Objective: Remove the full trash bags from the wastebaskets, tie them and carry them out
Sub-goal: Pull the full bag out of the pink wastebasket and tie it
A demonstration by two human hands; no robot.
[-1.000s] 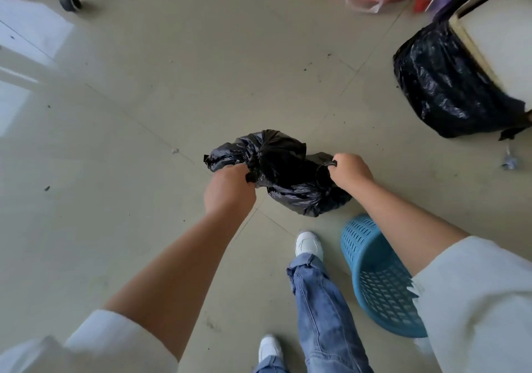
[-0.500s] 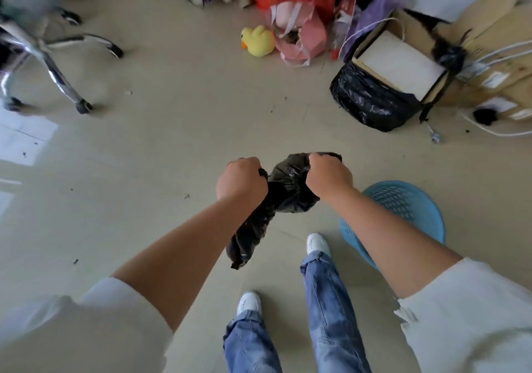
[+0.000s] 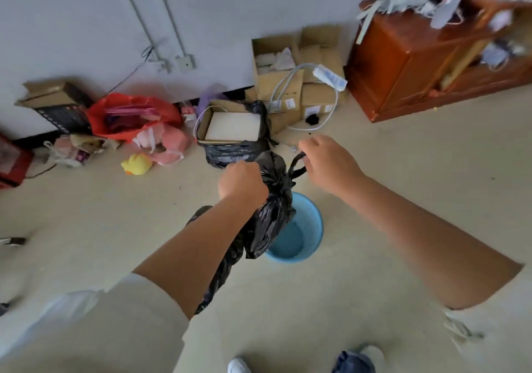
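A black trash bag hangs in the air in front of me, gathered at its neck. My left hand grips the bag at the neck from the left. My right hand pinches a thin black strip of the bag's top and holds it out to the right. A long tail of the bag hangs down under my left forearm. Below the bag stands a blue plastic wastebasket on the floor, with no liner visible inside.
A cardboard box in another black bag sits by the wall, with more cardboard boxes and a cable. A red bag, pink bags and a yellow toy duck lie left. A wooden cabinet stands at right.
The view has tilted up from the floor to the wall. The bag has been lifted higher, and my right hand has moved right, drawing a strip of the bag out.
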